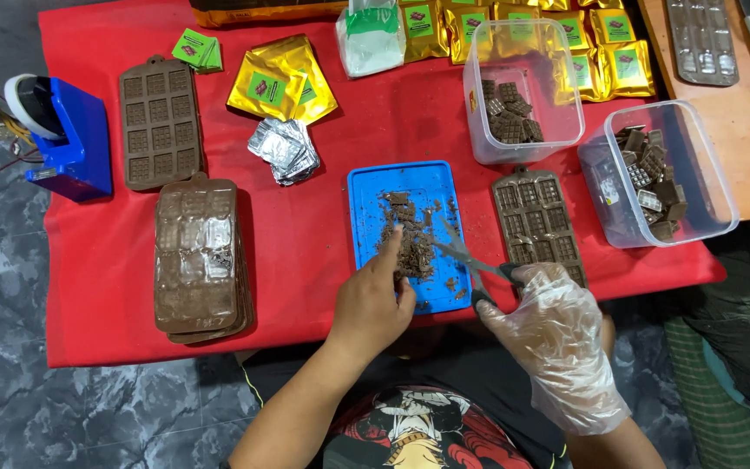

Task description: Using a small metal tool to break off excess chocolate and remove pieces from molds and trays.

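Observation:
A blue tray [366,187] lies on the red cloth and carries a heap of chocolate scraps [411,254]. My bare left hand [373,300] pinches a small chocolate piece [394,233] over the tray. My right hand [557,343], in a loose clear plastic glove, grips scissors [460,252] whose blades point left toward that piece, over the tray's right part. A brown silicone mould [538,221] with filled cells lies just right of the tray, touching the gloved hand.
Two clear tubs [524,130] [696,217] hold chocolate pieces at the right. A stack of brown moulds [196,256] and a single mould [160,122] lie left. Foil squares [285,149], gold pouches [281,80], a blue tape dispenser [71,139] stand behind.

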